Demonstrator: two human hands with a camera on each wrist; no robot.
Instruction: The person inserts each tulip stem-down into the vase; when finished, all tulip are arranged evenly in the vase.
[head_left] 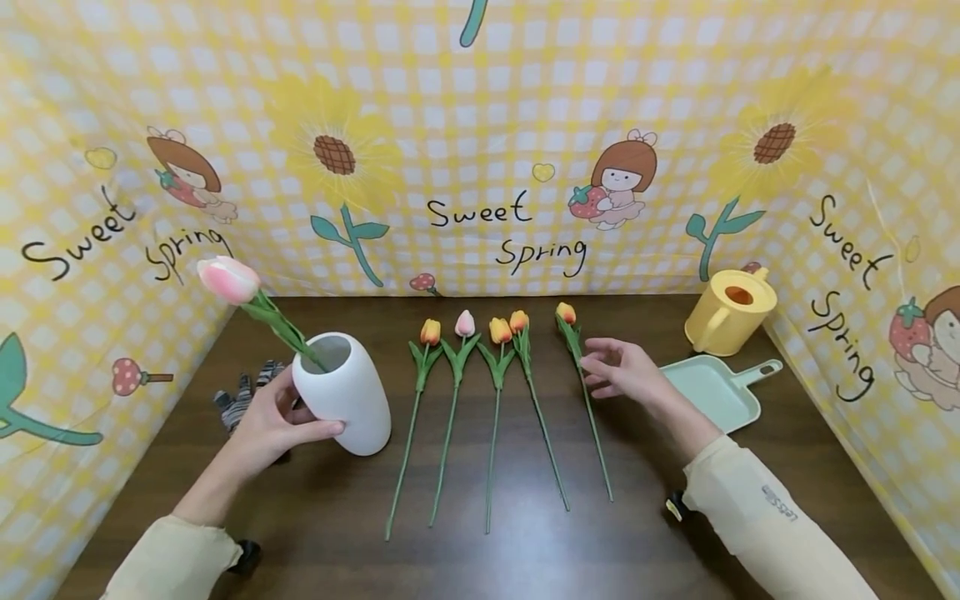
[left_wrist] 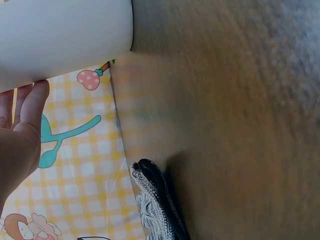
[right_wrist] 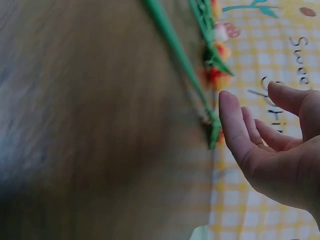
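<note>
My left hand (head_left: 262, 425) grips a white vase (head_left: 352, 412), thumb in front and fingers round its left side. The vase leans a little, and a pink tulip (head_left: 231, 280) stands in it, tilted to the left. In the left wrist view the vase (left_wrist: 65, 37) fills the top left corner. My right hand (head_left: 626, 371) hovers beside the rightmost orange-yellow tulip (head_left: 566, 315), fingers loosely bent and parted from the thumb. In the right wrist view that hand (right_wrist: 280, 155) holds nothing. Left of this tulip lie several more, including a pink one (head_left: 465, 324).
A yellow watering can (head_left: 712, 321) stands at the back right. In front of it lies a pale green dustpan (head_left: 712, 387), partly behind my right forearm. Striped knitted gloves (left_wrist: 152, 200) lie behind my left hand. Patterned cloth walls (head_left: 480, 125) enclose the dark wooden table (head_left: 465, 567).
</note>
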